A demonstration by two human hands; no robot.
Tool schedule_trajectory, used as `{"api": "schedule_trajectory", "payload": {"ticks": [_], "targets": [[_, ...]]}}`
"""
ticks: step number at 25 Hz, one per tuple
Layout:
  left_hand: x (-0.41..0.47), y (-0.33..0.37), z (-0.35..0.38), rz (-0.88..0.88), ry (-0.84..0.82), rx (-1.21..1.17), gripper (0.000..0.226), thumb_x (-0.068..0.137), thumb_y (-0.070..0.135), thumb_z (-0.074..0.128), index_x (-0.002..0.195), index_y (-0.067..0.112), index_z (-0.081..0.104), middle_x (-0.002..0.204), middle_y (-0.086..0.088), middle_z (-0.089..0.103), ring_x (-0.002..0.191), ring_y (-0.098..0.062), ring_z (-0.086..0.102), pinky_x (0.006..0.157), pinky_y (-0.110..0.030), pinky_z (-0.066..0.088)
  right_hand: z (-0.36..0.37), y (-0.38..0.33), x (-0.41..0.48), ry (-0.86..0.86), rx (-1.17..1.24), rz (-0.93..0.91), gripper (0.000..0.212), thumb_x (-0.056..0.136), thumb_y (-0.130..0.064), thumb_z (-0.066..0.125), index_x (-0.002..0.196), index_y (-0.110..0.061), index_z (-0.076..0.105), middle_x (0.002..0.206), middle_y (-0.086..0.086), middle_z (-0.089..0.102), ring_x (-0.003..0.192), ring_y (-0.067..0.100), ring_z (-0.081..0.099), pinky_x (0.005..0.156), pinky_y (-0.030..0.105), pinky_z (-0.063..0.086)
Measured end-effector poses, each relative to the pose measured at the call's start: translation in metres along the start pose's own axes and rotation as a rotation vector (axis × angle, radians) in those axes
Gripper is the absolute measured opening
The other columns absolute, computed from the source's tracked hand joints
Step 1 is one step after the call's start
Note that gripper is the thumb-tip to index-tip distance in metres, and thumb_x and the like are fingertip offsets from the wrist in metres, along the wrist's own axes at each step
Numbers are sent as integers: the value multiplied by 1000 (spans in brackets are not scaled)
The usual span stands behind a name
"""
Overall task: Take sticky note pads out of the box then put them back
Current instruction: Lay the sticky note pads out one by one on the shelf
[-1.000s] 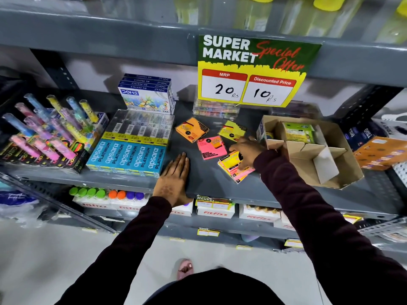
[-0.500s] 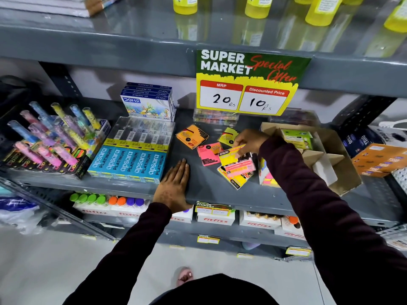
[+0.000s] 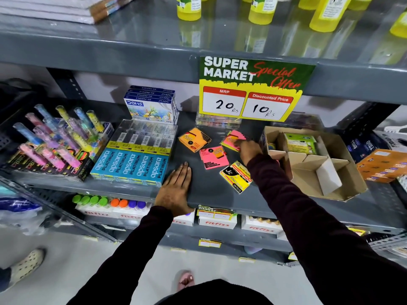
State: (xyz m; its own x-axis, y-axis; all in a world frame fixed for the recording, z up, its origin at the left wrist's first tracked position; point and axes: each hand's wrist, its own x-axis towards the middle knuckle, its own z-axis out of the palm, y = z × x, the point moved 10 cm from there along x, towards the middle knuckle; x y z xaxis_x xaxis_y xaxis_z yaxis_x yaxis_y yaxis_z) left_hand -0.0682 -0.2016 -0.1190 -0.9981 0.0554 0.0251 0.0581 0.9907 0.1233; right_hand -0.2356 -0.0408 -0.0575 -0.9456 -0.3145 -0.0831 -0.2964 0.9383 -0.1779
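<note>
Several sticky note pads lie on the grey shelf: an orange pad, a pink pad and a yellow pad. My right hand is closed on a pink pad that rests on top of a yellow one at the back, just left of the box. The cardboard box with dividers stands at the right and holds a green pad. My left hand lies flat on the shelf's front edge, fingers together, holding nothing.
Blue Apsara pencil boxes and a rack of coloured tubes sit to the left. A Doms box stands behind. A price sign hangs above. Orange boxes lie right of the cardboard box. Another person's shoe is on the floor.
My right hand carried a pink pad from the front pile toward the back of the shelf, onto the yellow pad there. My left hand stayed flat on the shelf.
</note>
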Motion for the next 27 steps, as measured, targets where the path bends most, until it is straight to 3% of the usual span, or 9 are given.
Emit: {"api": "schedule_trajectory", "payload": {"ticks": [6,9,12,15,21,25,27], "targets": [[1,-1,2,-3,-10,-9,119,59,55,68,146,5,4,157,-15,7,145,-27,11,117,-39,7,-7,7,4,-32,13,19,35,91,-11,56,125,-13,59,133,15,60,122,35,55,101,38,45],[1,-1,2,2,-8,-16,118,59,56,66,146,6,3,158,-15,6,145,-27,9,117,-38,5,-1,6,9,-75,-25,40,53,86,-26,65,131,-3,47,136,20,53,125,38,51,101,41,44],[1,0,1,6,-13,-10,117,59,55,67,145,3,9,156,-17,11,144,-31,15,116,-40,5,9,5,24,-168,-32,78,75,84,-33,68,142,-1,32,148,22,36,137,38,36,110,40,36],[1,1,1,-5,-16,-8,117,57,52,70,145,2,11,155,-18,15,142,-33,20,116,-43,11,12,7,36,-275,-70,84,81,83,-36,69,144,-2,30,148,19,41,135,34,42,109,37,37],[1,-2,3,-15,-19,13,117,56,56,66,145,3,12,155,-18,16,142,-31,21,115,-37,9,0,-13,35,-135,-125,53,88,80,-51,65,142,1,31,148,24,36,137,40,35,112,45,31],[1,-3,7,-9,-25,8,118,58,59,63,146,6,5,157,-14,9,144,-28,13,115,-36,5,18,-57,18,-177,-84,-131,80,74,-56,68,131,-1,50,136,20,51,127,34,46,108,39,36],[1,-3,7,-9,-21,-6,117,60,59,63,146,7,4,157,-14,8,144,-28,12,116,-38,4,21,-61,11,-170,-88,-130,78,73,-53,70,128,-1,50,135,20,50,126,34,46,107,37,36]]}}
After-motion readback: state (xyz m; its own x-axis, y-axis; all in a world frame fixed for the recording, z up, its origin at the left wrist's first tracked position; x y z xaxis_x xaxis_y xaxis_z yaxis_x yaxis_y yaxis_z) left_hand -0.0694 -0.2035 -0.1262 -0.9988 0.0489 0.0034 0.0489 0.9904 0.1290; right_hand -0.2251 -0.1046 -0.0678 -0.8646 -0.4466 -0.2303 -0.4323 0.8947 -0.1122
